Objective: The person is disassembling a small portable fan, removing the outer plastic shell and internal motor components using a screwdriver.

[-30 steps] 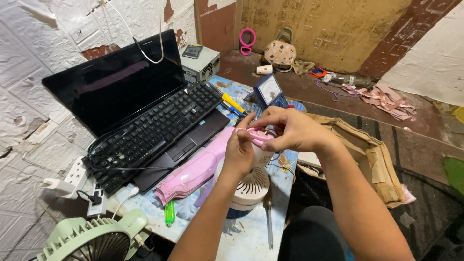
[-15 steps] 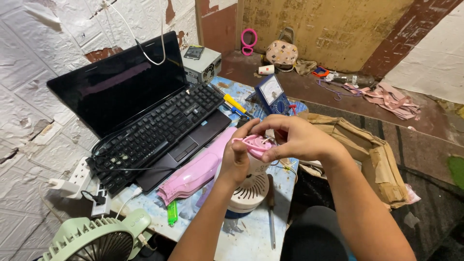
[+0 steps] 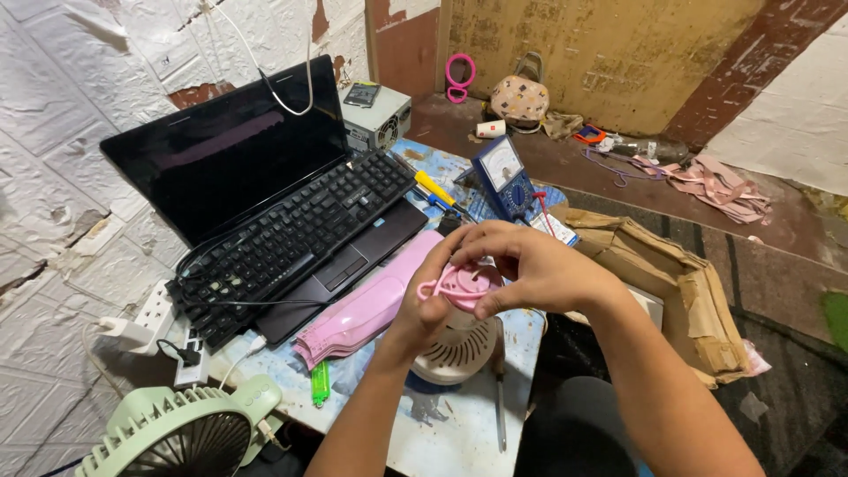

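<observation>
A small round pink part [image 3: 459, 284] is being held up above the table [image 3: 459, 433], between both hands. The left hand [image 3: 430, 300] is gripping it from below, and the right hand [image 3: 521, 265] is pinching its top edge. The job looks only half done (things are lying apart): a long pink shell [image 3: 367, 309] is lying open beside the laptop [image 3: 265, 212], and a white round grille [image 3: 459, 349] is sitting just under the hands. A screwdriver [image 3: 499, 397] is lying unused near it.

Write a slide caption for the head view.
Both hands, left hand and right hand, hold a small pink part above a white fan grille.
</observation>
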